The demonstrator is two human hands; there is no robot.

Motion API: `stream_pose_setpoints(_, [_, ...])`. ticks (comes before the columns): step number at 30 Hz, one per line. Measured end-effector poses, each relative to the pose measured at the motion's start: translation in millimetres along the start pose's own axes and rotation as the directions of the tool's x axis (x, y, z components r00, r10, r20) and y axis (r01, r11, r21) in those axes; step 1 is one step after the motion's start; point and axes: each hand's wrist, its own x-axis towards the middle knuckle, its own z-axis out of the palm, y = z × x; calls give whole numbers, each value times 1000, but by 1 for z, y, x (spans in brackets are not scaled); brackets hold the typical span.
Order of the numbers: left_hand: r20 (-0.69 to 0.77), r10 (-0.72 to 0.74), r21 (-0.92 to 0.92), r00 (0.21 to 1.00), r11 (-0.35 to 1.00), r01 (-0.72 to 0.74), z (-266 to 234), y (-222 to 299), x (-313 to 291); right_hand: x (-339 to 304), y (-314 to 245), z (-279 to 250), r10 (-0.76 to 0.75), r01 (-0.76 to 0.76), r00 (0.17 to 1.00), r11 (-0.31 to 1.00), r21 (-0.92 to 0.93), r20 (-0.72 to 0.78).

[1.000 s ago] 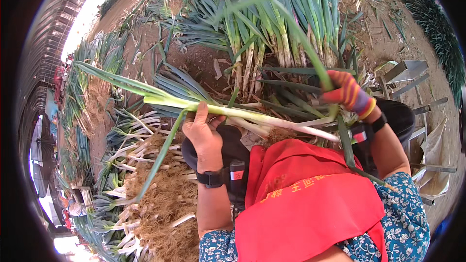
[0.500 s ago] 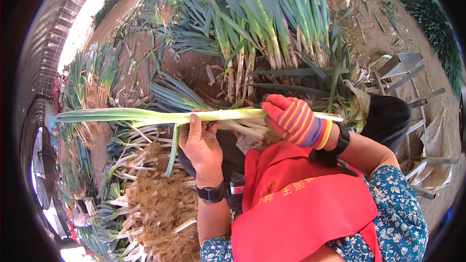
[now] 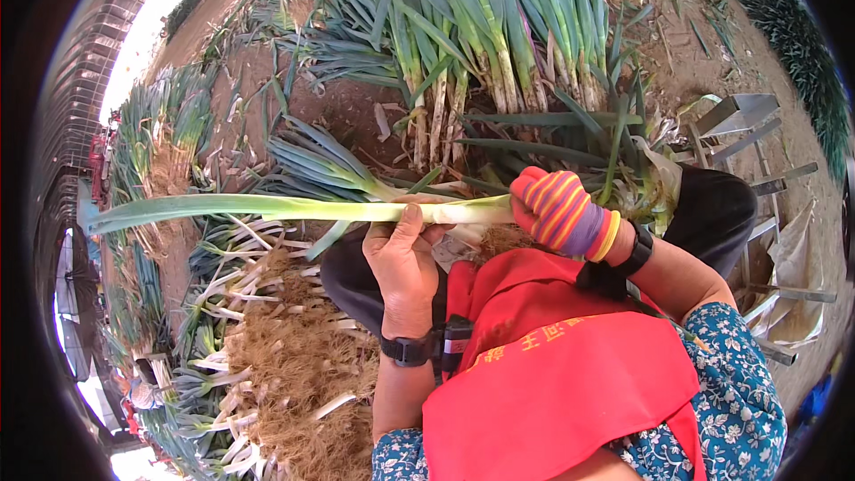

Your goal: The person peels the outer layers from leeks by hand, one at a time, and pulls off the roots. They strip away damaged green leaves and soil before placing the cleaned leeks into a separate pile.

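Observation:
A long green onion [image 3: 347, 210] lies level across my lap, its green leaf tip reaching far left. My bare left hand [image 3: 405, 254] is closed round the stalk near its middle, thumb on top. My right hand [image 3: 563, 214], in a striped red, yellow and purple glove, is closed at the stalk's pale right end. The glove hides what exactly its fingers pinch. A green leaf strip [image 3: 329, 239] hangs below the stalk just left of my left hand. Behind the stalk lie other green onions [image 3: 325, 165] with pale stems.
Upright bundles of green onions [image 3: 499, 44] stand ahead. At the lower left is a pile of green onions with brown roots [image 3: 294, 365]. More bundles [image 3: 169, 134] stand at the far left. A metal frame [image 3: 757, 178] is at the right. A red apron [image 3: 561, 383] covers my lap.
Both hands have shifted right, my left hand sliding along the stalk. The pale end that stuck out beyond my right hand no longer shows there. The hanging leaf strip is now more slanted.

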Motion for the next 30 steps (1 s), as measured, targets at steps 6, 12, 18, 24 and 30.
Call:
stream_pose_setpoints(6, [175, -45, 111, 983, 993, 26, -3, 1, 0, -1, 30, 15, 274, -274, 962, 957, 98, 9])
stream_pose_setpoints(12, [136, 23, 86, 990, 996, -35, -24, 23, 8, -43, 110, 6, 582, -564, 813, 794, -227, 13])
stream_pose_setpoints(18, [20, 85, 128, 996, 988, -86, -31, 28, 15, -79, 147, -27, 650, -489, 749, 671, -557, 126])
stream_pose_setpoints(24, [11, 72, 156, 997, 985, -73, -6, 10, 10, 32, -8, -30, -117, 112, 992, 990, 87, 54])
stream_pose_setpoints(30, [-63, 73, 157, 995, 986, -63, 15, 14, 4, 64, -42, -16, -405, 440, 897, 856, -271, 179])
